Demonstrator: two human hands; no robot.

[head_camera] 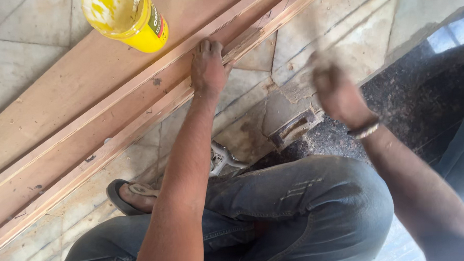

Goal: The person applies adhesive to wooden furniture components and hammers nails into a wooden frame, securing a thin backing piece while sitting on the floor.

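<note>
The long wooden plank (87,99) lies on the tiled floor (341,24), running diagonally from the lower left to the upper right of the view, with a raised narrow strip along its near edge. The left hand (208,69) rests on that near edge about midway along the plank, palm down, its grip pressed flat with the fingertips curled over the strip rather than clamped around anything. A yellow glue bottle (130,18), smeared with dried glue, stands on the plank just beyond the left hand, toward the far side. The right hand (338,93) hangs in the air well off the plank's near side, above the floor; it is blurred, the fingers look loosely curled and hold nothing visible, though whether they are together or apart cannot be told. A band (364,131) circles that wrist. Nearer than the plank, a bent knee in grey jeans (296,205) fills the foreground, and a foot in a sandal (131,196) sits on the floor just beside the plank's near edge.
</note>
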